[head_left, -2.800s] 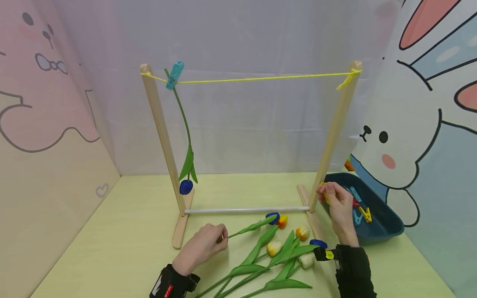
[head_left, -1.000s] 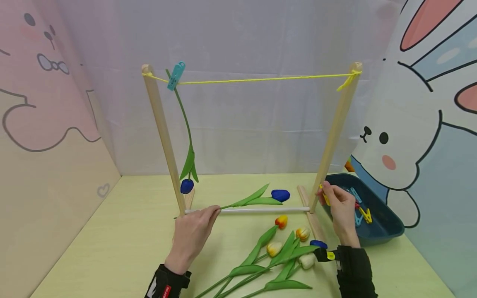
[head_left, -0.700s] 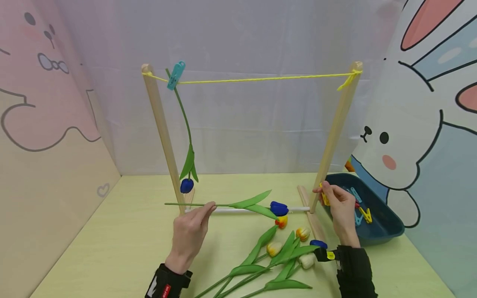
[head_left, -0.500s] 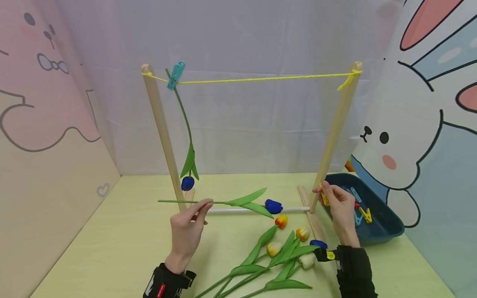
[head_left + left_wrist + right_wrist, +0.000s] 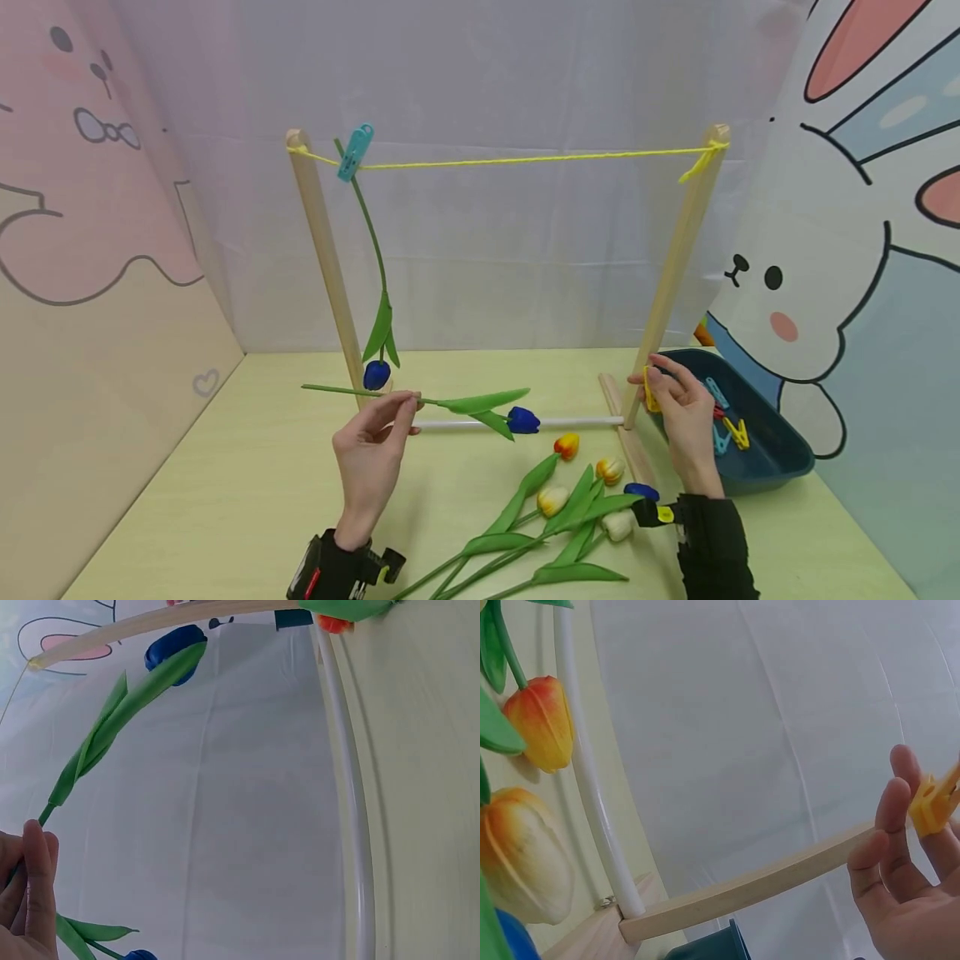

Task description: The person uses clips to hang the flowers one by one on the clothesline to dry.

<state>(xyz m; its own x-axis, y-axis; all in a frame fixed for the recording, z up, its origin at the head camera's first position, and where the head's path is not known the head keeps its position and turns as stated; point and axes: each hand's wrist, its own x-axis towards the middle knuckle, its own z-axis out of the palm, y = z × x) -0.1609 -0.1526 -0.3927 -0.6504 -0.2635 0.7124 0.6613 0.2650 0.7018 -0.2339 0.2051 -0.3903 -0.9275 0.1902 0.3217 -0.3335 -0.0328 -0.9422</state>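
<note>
My left hand (image 5: 371, 454) pinches the green stem of a blue tulip (image 5: 480, 406), which lies nearly level above the white rod, its bloom to the right. In the left wrist view the thumb and fingers close on the stem (image 5: 46, 814). Over by the right post, my right hand (image 5: 681, 421) holds a yellow clothespin (image 5: 651, 392) between thumb and fingers; the right wrist view shows this clothespin (image 5: 932, 804) too. Another blue tulip (image 5: 377, 375) hangs bloom-down from the yellow string (image 5: 525, 158), held by a teal clothespin (image 5: 355, 153).
Several tulips lie on the table, among them an orange one (image 5: 566, 447) and a white-yellow one (image 5: 552, 501). Wooden posts (image 5: 322, 250) carry the string, with a white rod (image 5: 577, 422) low between them. A dark blue basin (image 5: 780, 454) with clothespins stands at right.
My left hand has picked the blue tulip up from the pile, raised it, and turned palm-inward as the stem shifted left. My right hand stays near the post with the yellow clothespin.
</note>
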